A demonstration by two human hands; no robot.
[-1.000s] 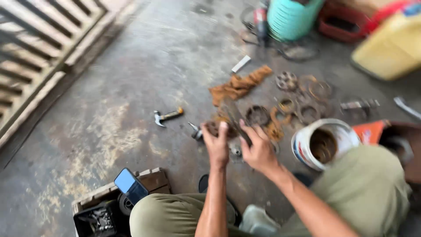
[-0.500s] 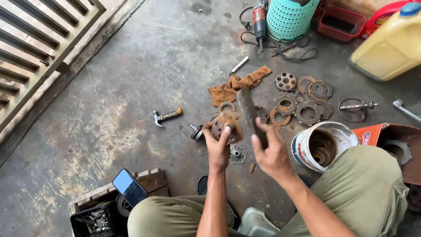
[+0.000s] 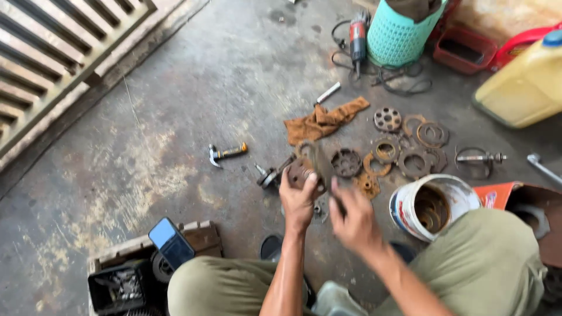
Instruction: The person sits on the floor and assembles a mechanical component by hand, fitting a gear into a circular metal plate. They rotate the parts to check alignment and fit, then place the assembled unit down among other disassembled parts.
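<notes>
My left hand grips a rusty round metal part just above the concrete floor. A short shaft end sticks out to the part's left. My right hand, blurred by motion, is closed on a dark bar-like tool whose upper end lies against the part. Right of the hands, several rusty rings and perforated discs lie spread on the floor. A brown rag lies behind them. My knees in olive trousers fill the bottom of the view.
A small hammer lies to the left. A white bucket of parts and an orange box stand at the right. An angle grinder, teal basket, yellow jug, phone, wooden box and grate surround the spot.
My right hand has swung the dark tool down from a raised position onto the part. My left hand has kept hold of the part.
</notes>
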